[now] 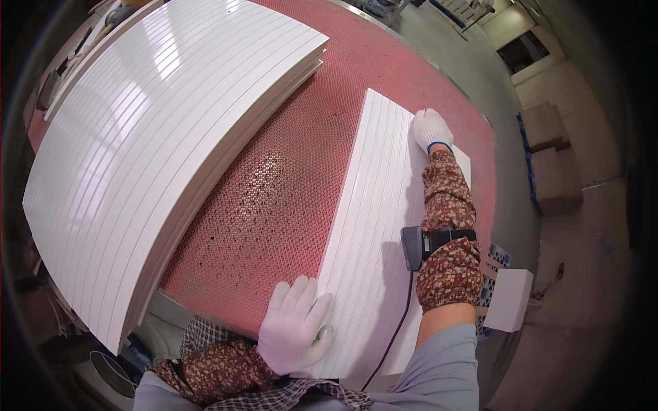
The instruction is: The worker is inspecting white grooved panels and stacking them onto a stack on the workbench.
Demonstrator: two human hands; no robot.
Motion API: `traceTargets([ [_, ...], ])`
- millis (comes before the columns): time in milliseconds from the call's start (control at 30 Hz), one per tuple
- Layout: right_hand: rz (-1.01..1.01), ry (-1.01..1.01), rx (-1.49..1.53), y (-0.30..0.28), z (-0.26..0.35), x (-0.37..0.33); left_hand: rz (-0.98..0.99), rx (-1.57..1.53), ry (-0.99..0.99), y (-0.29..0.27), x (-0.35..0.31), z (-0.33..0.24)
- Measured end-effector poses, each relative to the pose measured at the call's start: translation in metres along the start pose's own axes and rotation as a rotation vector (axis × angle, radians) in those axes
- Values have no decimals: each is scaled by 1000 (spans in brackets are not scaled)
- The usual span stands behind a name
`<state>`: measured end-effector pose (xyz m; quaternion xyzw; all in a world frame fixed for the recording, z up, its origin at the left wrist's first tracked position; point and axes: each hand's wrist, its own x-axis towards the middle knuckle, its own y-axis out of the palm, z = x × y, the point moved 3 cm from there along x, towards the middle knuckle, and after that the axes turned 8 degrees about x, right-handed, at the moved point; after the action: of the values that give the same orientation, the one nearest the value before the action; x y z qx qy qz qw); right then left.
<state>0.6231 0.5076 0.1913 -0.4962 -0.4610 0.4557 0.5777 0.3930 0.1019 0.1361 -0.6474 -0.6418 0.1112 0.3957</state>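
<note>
Two-handed, seems to steady panel (373, 205) with left hand (296, 330) spread over left edge, right hand (432, 130) curled at far end, grasp unclear. Lies apart from stack (151, 137), perhaps for room

At the lower centre of the frame we see the left hand (295, 329) in a white knit glove (288, 342); near the upper right, the right hand (432, 129) wears a matching one, edged with a blue band (439, 143) at the cuff. Above both gloves we find brown sleeve covers (449, 181) scattered with small pale flowers, puffy and gathered. Around the right one we notice a black strap (460, 236) carrying a dark grey box (412, 248), from which a thin black cable (410, 294) hangs. Toward the lower edge we make out grey-blue shirt sleeves (442, 366) and dark-and-white checked cloth (291, 396)
</note>
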Motion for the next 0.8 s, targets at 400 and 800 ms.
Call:
traceTargets([
  [400, 108, 3, -131, 19, 26, -186, -72, 77, -5, 0, 33, 55],
  [800, 91, -108, -68, 61, -19, -428, 55, 156, -105, 43, 34, 100],
])
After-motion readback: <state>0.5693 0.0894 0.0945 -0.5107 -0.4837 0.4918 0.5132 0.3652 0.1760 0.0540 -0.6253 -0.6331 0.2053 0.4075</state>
